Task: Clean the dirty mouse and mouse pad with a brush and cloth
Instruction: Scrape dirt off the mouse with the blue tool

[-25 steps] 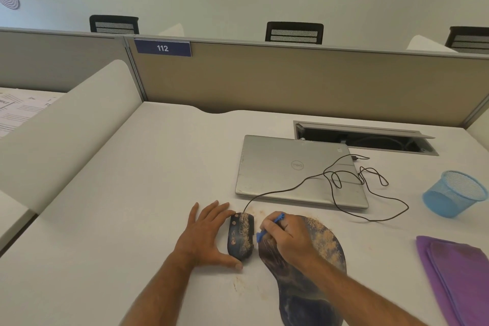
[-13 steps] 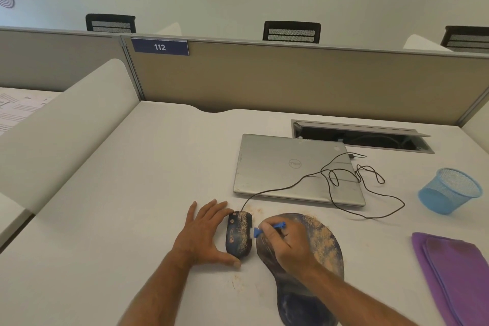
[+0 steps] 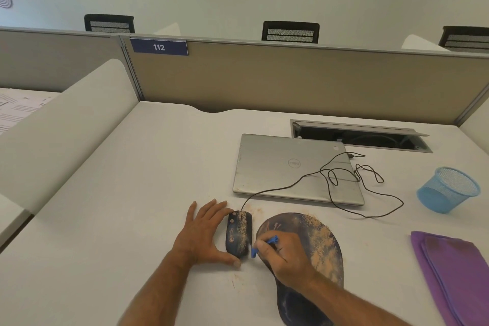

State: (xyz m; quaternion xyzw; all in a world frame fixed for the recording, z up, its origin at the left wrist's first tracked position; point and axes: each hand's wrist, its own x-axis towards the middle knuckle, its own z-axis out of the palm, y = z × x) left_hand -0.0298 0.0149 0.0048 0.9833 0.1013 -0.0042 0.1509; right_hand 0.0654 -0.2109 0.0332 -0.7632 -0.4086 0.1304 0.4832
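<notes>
Right hand: the right hand (image 3: 284,254) pinches a small blue brush (image 3: 262,246), bristle end down at the mouse's near right flank, handle end poking out above the knuckles
Left hand: the left hand (image 3: 205,233) lies flat with fingers straight against the mouse's left side, thumb hooked round its near end; it braces, it does not grasp
Mouse: the mouse (image 3: 239,235) sits on the desk (image 3: 132,193) between the two hands, just left of the pad, tan grit streaked over its top
Pad: the pad (image 3: 315,241) lies under the right wrist, dust heavy along its far and right parts
Cable: the cable (image 3: 344,182) runs from the mouse's nose over the closed laptop (image 3: 291,167) in loose loops
Cloth: the purple cloth (image 3: 455,272) lies folded at the right edge, well apart from both hands, untouched
Bin: a blue mesh bin (image 3: 447,189) stands beyond the cloth
Loose grit: specks on the desk near the mouse
Step in hand: brushing the mouse, judged early; pad and cloth work not begun
Next move: short strokes along the top, away from the buttons, with the brace firm so the mouse cannot skid
</notes>
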